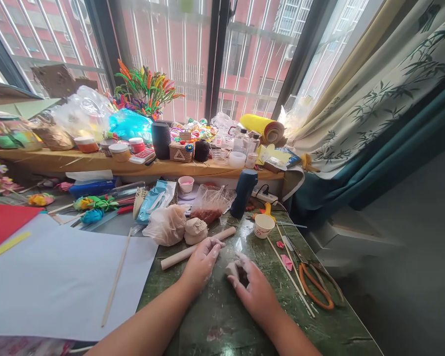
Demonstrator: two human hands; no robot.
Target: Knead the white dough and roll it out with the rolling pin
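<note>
My right hand is curled around a small piece of pale clay, held between thumb and fingers just above the table. To its left, my left hand has its thumb and fingertips pressed together; whether anything is between them is hidden. White residue coats the fingers of both hands. Just beyond my left hand lies a wooden rolling pin, set at a slant. A larger lump of clay rests behind the pin, beside a crumpled plastic bag.
White paper with a thin stick covers the left side. On the right lie orange-handled scissors, wooden sticks and a paper cup. A dark blue cylinder stands behind. Jars and craft materials crowd the windowsill.
</note>
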